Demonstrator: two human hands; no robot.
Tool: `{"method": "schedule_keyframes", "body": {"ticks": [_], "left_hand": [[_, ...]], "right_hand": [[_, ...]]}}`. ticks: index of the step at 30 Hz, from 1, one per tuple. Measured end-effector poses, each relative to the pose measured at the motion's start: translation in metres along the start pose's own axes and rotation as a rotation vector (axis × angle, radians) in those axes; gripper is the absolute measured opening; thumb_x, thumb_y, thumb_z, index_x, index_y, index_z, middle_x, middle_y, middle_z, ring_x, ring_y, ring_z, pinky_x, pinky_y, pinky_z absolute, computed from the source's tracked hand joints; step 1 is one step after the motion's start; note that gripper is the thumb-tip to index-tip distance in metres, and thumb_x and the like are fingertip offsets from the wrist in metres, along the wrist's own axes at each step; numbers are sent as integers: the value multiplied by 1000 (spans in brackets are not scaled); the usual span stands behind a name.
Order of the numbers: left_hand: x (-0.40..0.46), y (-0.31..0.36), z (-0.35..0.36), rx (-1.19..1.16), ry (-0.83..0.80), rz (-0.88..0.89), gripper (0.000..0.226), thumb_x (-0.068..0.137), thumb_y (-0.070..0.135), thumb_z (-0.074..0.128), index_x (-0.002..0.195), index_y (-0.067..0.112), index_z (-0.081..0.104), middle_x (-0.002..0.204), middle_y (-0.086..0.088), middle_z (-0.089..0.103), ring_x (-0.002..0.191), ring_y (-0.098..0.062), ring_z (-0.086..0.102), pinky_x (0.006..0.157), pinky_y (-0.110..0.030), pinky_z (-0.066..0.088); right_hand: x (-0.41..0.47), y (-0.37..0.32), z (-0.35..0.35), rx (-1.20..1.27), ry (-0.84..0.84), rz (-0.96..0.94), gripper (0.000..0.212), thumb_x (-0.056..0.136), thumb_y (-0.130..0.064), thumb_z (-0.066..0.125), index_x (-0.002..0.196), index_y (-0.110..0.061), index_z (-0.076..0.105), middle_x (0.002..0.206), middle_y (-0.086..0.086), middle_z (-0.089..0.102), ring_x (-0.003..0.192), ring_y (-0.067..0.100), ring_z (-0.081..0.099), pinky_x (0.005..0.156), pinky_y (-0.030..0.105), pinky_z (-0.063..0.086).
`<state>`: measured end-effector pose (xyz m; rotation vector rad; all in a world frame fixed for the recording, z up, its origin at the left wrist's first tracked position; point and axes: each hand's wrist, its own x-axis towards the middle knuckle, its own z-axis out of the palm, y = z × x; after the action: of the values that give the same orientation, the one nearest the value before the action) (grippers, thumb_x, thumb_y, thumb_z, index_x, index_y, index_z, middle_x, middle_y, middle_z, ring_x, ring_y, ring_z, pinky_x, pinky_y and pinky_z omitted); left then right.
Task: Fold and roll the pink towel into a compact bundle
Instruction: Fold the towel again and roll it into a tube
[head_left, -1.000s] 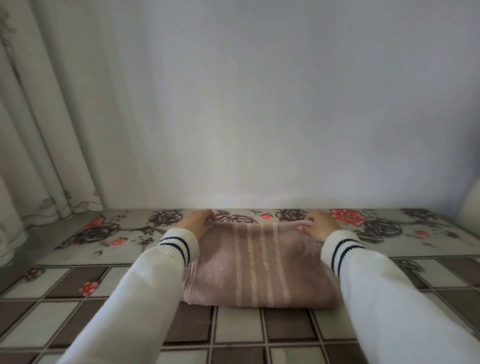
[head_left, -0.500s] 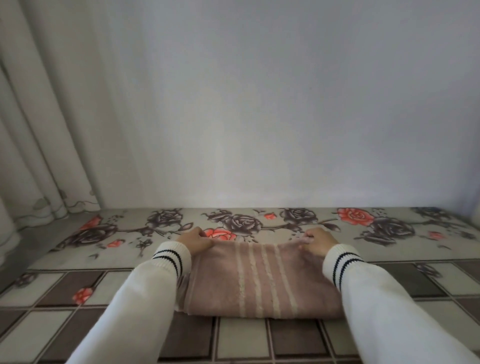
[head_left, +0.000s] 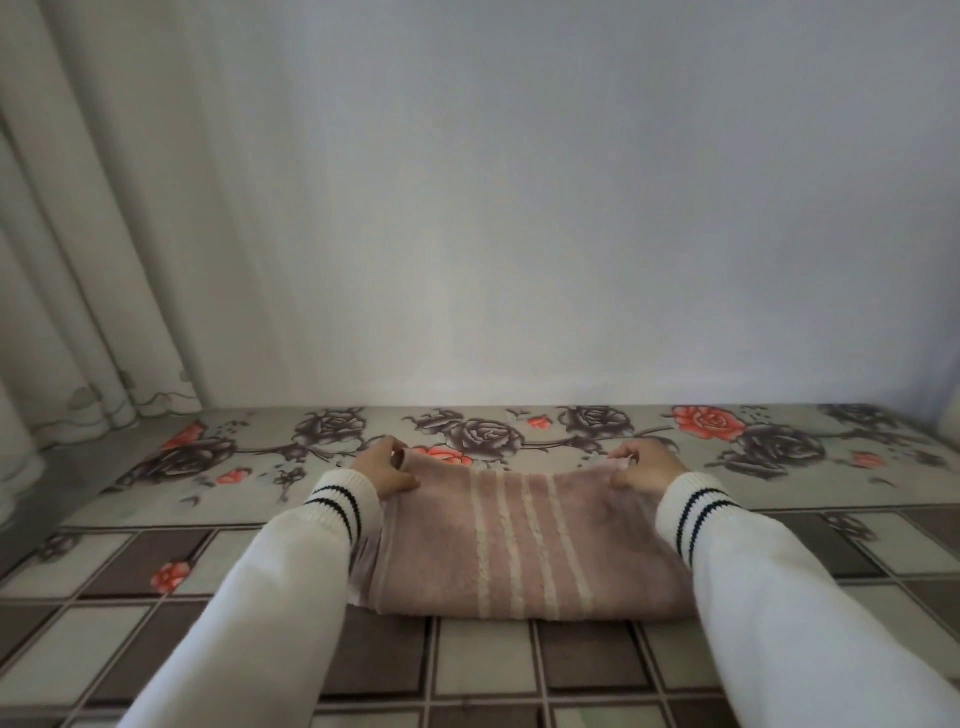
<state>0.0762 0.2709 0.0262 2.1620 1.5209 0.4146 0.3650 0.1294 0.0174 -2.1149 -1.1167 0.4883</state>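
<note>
Pink towel (head_left: 524, 545) lies folded on the surface (head_left: 519, 670), directly in front of me, between my forearms. Four pale stripes run front to back across its middle. Near edge sits thick and rounded; layered edges show at its left side.

My left hand (head_left: 383, 465) holds the far left corner of the towel, fingers (head_left: 397, 480) curled round the cloth and pinching it. My right hand (head_left: 644, 467) does the same at the far right corner, its fingers clenched on a small bunch of fabric. Far edge sags a little between the two grips.

White sleeves with two dark bands at each cuff (head_left: 337, 501) cover both arms. The covering on the surface is printed with tiles near me, grey and red roses (head_left: 483, 436) farther off. Plain wall (head_left: 519, 208) behind; pale curtain (head_left: 78, 260) at left.
</note>
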Motion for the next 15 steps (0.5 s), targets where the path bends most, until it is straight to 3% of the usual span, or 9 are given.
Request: {"method": "schedule_keyframes", "body": {"ticks": [2,4,7,11,15], "left_hand": [[-2,2,-4,-8,0,-5,55,79,20,69,127,2,48,121,-14,56,107,-21,54,94,-28,41],[-5,2,-5,-22,-36,-40,52,82,28,66,124,0,51,119,-14,59,100,-21,55,93,-29,44],[-10,-1,-4,-24,-102,-143,58,83,40,62,126,2,51,126,-15,59,114,-29,57,96,-33,45],[-16,-2,-5,-70,-73,-217,62,79,40,66,124,-1,52,125,-17,60,115,-30,57,98,-35,46],[-23,-2,-6,-177,-40,-235,62,77,24,71,128,-1,46,129,-19,56,118,-31,55,102,-42,46]], "right_hand": [[0,3,-4,136,-3,58,38,70,3,71,107,0,64,104,17,65,94,25,60,79,27,45],[0,5,-5,255,-12,127,49,68,4,73,114,1,59,106,18,61,100,27,59,90,36,49],[0,11,-5,268,-63,190,54,67,1,74,117,5,56,118,24,60,112,36,58,101,47,45],[-7,12,-6,124,-138,254,64,68,-16,76,123,8,52,122,23,61,110,33,60,99,44,48],[-17,6,-7,95,-102,272,66,73,-17,74,128,8,47,129,22,56,116,33,55,99,36,46]]}}
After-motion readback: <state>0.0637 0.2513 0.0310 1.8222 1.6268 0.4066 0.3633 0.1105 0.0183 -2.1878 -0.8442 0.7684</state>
